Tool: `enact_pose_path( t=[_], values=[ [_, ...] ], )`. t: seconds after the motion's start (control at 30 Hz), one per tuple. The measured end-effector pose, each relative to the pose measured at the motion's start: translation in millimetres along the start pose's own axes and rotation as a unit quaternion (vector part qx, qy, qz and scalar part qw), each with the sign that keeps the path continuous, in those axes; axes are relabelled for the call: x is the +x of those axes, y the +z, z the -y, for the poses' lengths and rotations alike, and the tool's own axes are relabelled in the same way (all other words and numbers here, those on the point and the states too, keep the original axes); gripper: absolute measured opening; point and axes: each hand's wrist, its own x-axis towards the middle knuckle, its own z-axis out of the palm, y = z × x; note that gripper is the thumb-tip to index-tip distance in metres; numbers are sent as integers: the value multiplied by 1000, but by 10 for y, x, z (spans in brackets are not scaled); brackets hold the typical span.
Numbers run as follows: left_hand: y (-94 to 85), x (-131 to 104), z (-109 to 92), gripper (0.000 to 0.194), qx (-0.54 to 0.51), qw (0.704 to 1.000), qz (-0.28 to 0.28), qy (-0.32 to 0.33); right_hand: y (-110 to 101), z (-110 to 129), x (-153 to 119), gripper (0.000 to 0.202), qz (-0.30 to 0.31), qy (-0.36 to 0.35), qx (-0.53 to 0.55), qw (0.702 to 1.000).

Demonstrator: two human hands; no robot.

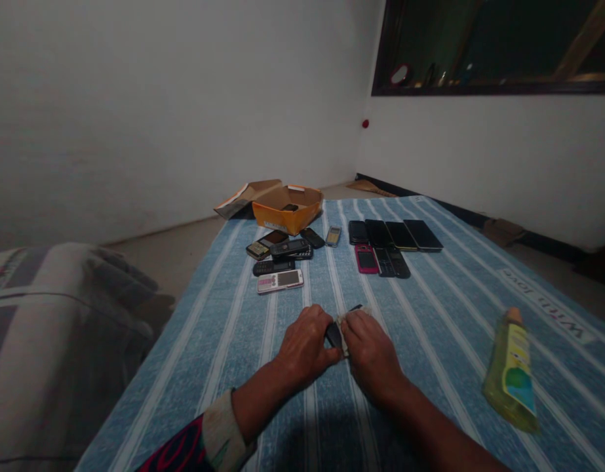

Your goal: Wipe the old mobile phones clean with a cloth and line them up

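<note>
My left hand (pixel 308 339) is closed around one end of a dark mobile phone (pixel 333 335), low over the blue striped cloth. Against the phone's other side my right hand (pixel 371 347) presses a pale cloth (pixel 345 347), fingers closed on it. Much of the phone is hidden by the hands and the pale cloth. Just beyond my left hand, a white and pink phone (pixel 280 280) lies below a loose pile of several dark phones (pixel 288 248). A small silver phone (pixel 333 236) lies apart from that pile.
Behind the pile stands an open orange box (pixel 282 216) with a phone inside. Several larger dark phones (pixel 400 235) lie in a row at right, with a pink phone (pixel 366 259) before them. A yellow-green bottle (pixel 512 373) lies on the striped cloth (pixel 444 367) at far right.
</note>
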Motion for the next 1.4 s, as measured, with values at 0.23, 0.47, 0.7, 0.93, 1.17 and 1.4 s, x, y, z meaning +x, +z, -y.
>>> enact_pose_path(
  t=[0.23, 0.47, 0.7, 0.93, 1.17, 1.4],
  values=[
    [2, 10, 27, 17, 10, 1000, 1, 11, 50, 93, -27, 30, -28, -61, 15, 998],
    [-44, 16, -6, 23, 9, 1000, 11, -5, -58, -80, 20, 25, -10, -1, -13, 1000],
    [-7, 48, 26, 15, 22, 999, -18, 28, -93, 23, 74, 24, 23, -63, 23, 997],
    [-67, 85, -27, 23, 19, 1000, -1, 23, -209, -121, 156, 18, 62, 17, -22, 998],
    [-69, 109, -30, 14, 24, 999, -12, 34, -251, -124, 159, 22, 86, -52, 12, 995],
    [-71, 165, -19, 31, 22, 998, -19, 49, -371, -392, 126, 26, 111, -25, 8, 993]
  ],
)
